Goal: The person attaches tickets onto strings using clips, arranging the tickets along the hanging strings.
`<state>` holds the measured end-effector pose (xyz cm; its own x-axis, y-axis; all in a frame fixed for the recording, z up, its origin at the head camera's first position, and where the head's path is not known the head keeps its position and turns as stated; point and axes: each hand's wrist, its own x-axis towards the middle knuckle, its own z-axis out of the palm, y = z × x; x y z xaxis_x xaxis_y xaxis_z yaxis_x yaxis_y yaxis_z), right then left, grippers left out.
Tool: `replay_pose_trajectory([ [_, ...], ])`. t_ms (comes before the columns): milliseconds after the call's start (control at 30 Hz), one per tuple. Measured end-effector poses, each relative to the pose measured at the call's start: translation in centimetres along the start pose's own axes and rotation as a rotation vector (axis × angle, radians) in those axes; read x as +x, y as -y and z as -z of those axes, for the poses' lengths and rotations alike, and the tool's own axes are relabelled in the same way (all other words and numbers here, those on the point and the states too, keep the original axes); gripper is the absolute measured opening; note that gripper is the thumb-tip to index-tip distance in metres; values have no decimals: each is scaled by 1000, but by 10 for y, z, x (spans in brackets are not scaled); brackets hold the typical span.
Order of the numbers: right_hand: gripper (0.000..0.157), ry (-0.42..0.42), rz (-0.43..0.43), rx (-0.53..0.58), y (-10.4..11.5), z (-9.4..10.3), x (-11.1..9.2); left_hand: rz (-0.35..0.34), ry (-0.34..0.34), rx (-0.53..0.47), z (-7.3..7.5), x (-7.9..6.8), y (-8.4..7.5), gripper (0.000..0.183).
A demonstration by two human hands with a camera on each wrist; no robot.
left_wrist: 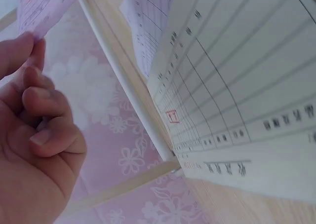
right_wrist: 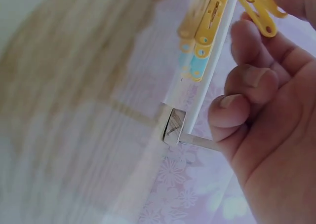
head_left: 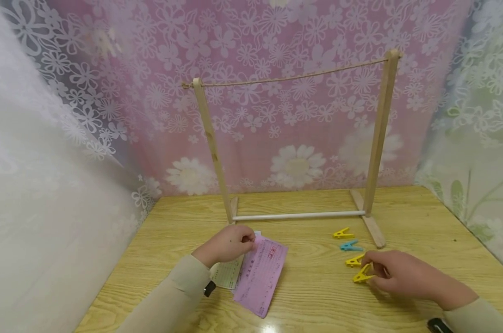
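My left hand [head_left: 228, 244] pinches a pink printed slip [head_left: 261, 277] by its upper edge, and the left wrist view shows the thumb and fingertip on its corner. Partly beneath that slip lies a pale green printed slip [head_left: 227, 275], large in the left wrist view. Over at the right, my right hand [head_left: 403, 275] holds a yellow clothespin [head_left: 362, 274] between thumb and finger, also visible as the yellow clothespin [right_wrist: 259, 9] in the right wrist view. Just beyond it lie another yellow clothespin [head_left: 353, 262], a blue clothespin [head_left: 351, 246] and a further yellow clothespin [head_left: 343, 233].
A wooden frame stands at the back of the table [head_left: 309, 286], with a left post [head_left: 211, 143], a right post [head_left: 380, 138] and a white bar [head_left: 297, 216] low between them. A string [head_left: 293, 78] runs between the post tops. Flowered curtains surround the table.
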<state>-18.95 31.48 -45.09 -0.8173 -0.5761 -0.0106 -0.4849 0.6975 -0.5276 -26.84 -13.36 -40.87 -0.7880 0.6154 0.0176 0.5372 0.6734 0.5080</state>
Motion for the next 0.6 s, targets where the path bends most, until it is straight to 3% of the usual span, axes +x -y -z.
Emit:
replay_pose_trajectory([
  [367, 25, -164, 45, 64, 12, 23, 5, -5, -210, -57, 2, 6, -17, 17],
  [600, 27, -260, 49, -8, 22, 40, 11, -31, -258, -7, 9, 12, -28, 17],
])
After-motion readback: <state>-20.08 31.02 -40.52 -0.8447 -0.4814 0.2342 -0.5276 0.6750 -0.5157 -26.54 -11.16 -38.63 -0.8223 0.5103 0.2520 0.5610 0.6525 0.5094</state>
